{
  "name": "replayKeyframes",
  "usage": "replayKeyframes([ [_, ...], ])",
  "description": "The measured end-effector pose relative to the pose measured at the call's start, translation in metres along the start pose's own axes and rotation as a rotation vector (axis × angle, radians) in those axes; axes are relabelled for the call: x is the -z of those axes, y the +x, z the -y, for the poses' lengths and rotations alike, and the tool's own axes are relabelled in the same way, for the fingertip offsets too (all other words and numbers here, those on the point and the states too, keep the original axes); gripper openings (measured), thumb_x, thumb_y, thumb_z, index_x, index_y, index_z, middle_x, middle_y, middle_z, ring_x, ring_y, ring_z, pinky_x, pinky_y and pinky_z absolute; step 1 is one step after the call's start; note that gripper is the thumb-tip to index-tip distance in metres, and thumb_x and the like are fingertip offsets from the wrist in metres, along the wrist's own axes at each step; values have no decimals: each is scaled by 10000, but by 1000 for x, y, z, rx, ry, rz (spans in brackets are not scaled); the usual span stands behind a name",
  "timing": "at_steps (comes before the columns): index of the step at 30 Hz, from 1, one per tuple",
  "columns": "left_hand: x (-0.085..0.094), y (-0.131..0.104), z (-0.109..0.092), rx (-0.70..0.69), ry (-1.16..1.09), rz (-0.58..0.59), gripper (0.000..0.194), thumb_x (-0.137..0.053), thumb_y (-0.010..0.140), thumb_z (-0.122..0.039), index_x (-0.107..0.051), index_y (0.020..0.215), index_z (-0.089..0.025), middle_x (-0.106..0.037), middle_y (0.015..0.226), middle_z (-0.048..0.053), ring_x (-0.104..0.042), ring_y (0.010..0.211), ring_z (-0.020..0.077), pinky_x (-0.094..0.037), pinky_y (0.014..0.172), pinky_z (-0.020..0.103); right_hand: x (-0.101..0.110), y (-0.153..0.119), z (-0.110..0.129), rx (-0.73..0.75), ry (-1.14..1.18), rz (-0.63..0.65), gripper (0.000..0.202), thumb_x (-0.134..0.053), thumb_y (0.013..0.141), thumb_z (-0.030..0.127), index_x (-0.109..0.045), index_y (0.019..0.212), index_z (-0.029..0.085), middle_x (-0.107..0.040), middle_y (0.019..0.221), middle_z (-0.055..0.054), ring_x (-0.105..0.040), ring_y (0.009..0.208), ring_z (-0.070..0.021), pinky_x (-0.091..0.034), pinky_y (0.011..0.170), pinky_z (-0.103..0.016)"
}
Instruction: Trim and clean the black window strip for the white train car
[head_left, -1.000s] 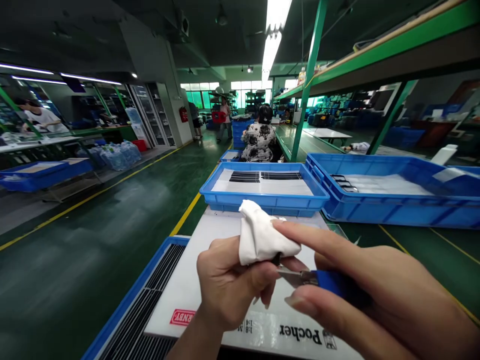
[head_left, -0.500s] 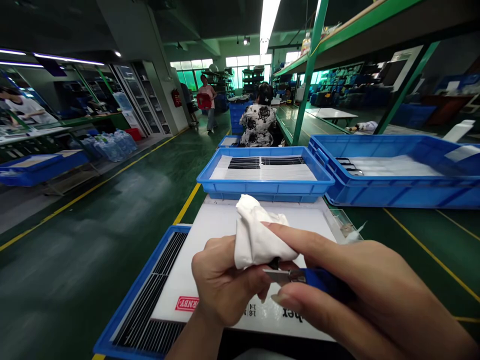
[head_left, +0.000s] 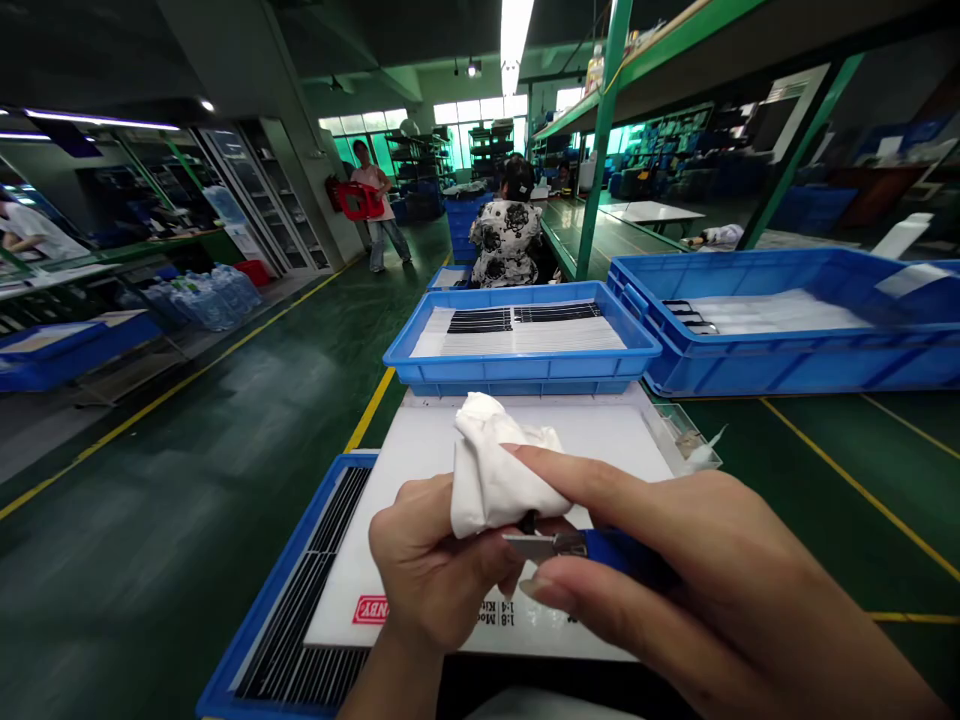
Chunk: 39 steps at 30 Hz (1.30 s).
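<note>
Above the white board [head_left: 600, 425], the left hand [head_left: 431, 570] pinched white cloth [head_left: 491, 470] in its fingers, a dark piece [head_left: 528, 522] underneath, while the right hand [head_left: 690, 560], fingers closed on a blue-handled knife [head_left: 574, 544], seemed at blade work, calling next for steadiness.

Bare hands [head_left: 431, 575], bare left forearm [head_left: 397, 665]

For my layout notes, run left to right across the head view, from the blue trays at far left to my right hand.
Blue trays at far left → blue tray of black strips → left hand → white cloth → right hand.
</note>
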<state>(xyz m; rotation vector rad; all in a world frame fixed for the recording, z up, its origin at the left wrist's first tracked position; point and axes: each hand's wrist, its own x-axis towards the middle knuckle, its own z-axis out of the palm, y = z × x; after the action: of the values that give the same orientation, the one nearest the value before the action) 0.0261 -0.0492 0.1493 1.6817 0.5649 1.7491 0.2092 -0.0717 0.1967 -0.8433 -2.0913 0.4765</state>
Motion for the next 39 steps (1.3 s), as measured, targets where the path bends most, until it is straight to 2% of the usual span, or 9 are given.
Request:
replayKeyframes([
  [7, 6, -4, 5, -21, 62, 24, 112, -792, 918, -347, -859, 972, -276, -801, 668, -18, -633, 388, 99, -509, 395, 165, 3, 4, 1, -78, 20, 87, 283, -654, 1032, 337, -694, 1311, 303, -768, 805, 77, -674, 603, -131, -425, 547, -267],
  [10, 6, -4, 5, 2, 58, 16, 99, -800, 910, -336, -860, 965, -279, -812, 690, -18, -645, 398, 107, -512, 391, 171, 1, 4, -1, -85, 26, 88, 276, -642, 1034, 342, -697, 1302, 309, -770, 800, 73, -652, 587, -134, -405, 528, -275],
  [14, 9, -5, 6, 25, 41, 38, 115, -791, 917, -283, -857, 1009, -300, -840, 755, -19, -719, 483, 142, -566, 460, 190, -2, 3, -3, -107, 57, 88, 291, -623, 1026, 331, -691, 1309, 318, -773, 809, 73, -625, 568, -123, -388, 517, -267],
  [21, 16, -7, 7, -15, 133, 54, 143, -824, 889, -278, -854, 1024, -316, -850, 799, -38, -768, 583, 162, -624, 562, 225, -1, 3, -1, -228, 87, 168, 306, -654, 1020, 391, -675, 1324, 407, -748, 822, 119, -623, 638, -92, -388, 568, -228],
  [25, 19, -7, 9, -84, 202, 79, 149, -831, 884, -278, -850, 1031, -297, -855, 814, -42, -793, 631, 170, -644, 624, 223, 0, 4, -1, -242, 129, 189, 283, -663, 1021, 414, -696, 1300, 382, -668, 736, 118, -549, 591, -87, -355, 537, -224],
  [30, 21, -9, 10, -95, 202, 92, 132, -797, 914, -318, -842, 1037, -298, -851, 803, -36, -790, 631, 174, -647, 635, 232, -1, 5, -2, -252, 173, 197, 309, -702, 1000, 388, -715, 1309, 372, -582, 664, 119, -471, 545, -83, -344, 514, -200],
  [35, 20, -10, 11, -80, 184, 71, 148, -781, 927, -320, -852, 1055, -299, -831, 750, -25, -767, 596, 169, -635, 597, 245, -4, 4, -3, -261, 209, 212, 297, -684, 1010, 383, -719, 1301, 343, -608, 684, 109, -484, 546, -83, -349, 506, -199],
  [39, 20, -11, 13, -72, 172, 49, 137, -786, 921, -332, -864, 1029, -299, -825, 728, -18, -776, 600, 175, -641, 591, 244, -6, 1, -4, -271, 224, 214, 317, -666, 1020, 375, -706, 1333, 348, -700, 790, 91, -565, 613, -87, -382, 548, -198],
])
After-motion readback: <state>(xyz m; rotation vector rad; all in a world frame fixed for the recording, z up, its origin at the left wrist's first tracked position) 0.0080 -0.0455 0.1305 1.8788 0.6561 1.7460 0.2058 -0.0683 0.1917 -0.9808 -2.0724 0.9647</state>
